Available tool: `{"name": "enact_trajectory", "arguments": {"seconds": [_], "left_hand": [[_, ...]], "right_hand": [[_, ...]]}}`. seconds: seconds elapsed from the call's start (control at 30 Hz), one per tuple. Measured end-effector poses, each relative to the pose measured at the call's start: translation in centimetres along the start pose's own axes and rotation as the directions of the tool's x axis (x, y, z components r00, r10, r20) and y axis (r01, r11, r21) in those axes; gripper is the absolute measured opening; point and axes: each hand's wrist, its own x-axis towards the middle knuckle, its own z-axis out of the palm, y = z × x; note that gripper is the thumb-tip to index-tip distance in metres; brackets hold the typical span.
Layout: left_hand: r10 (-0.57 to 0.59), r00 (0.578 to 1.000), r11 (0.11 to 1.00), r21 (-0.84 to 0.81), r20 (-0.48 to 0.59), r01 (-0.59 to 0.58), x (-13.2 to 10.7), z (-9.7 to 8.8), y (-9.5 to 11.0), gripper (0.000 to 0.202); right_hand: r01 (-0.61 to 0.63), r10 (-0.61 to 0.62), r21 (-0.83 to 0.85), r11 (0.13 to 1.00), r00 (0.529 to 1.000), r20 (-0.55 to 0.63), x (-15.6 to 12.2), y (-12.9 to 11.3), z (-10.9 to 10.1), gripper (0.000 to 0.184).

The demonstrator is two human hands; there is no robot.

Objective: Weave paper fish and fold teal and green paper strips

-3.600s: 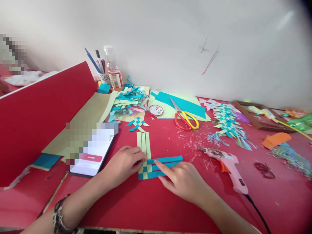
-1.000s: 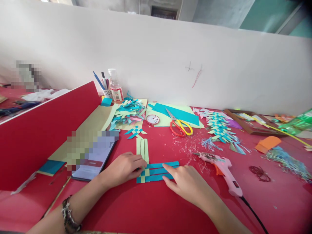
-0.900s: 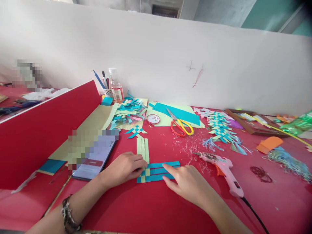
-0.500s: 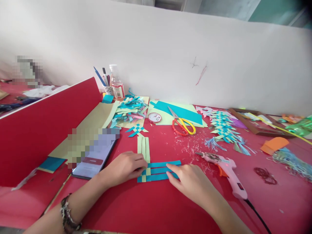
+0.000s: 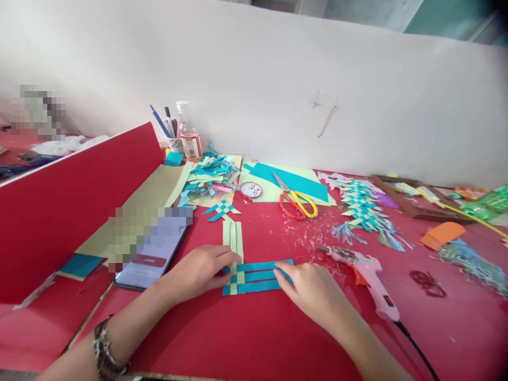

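A weave of blue and pale green paper strips [image 5: 254, 276] lies flat on the red table [image 5: 246, 338]. Three green strips run away from me and three blue ones run to the right. My left hand [image 5: 196, 272] presses its fingertips on the woven corner at the left. My right hand [image 5: 313, 291] rests on the right part of the blue strips, its fingers spread flat on them. Neither hand grips anything.
A phone [image 5: 153, 253] lies left of my hand, beside a raised red board [image 5: 71, 196]. A pink glue gun [image 5: 367, 278] with its cord lies to the right. Behind are scissors [image 5: 296, 200], a pile of strips [image 5: 210, 177], woven pieces [image 5: 363, 203] and a bottle [image 5: 189, 135].
My right hand has slid a little to the right along the blue strips. My left hand stays on the corner. The view has shifted slightly.
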Motion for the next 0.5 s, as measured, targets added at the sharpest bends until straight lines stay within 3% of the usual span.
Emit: {"name": "enact_trajectory", "arguments": {"seconds": [0.5], "left_hand": [[-0.099,0.995,0.99,-0.098,0.024,0.101,-0.34,-0.08,0.19,0.026]], "right_hand": [[0.005,-0.004,-0.036,0.999,1.0,0.016,0.16,-0.43,0.09,0.028]]}}
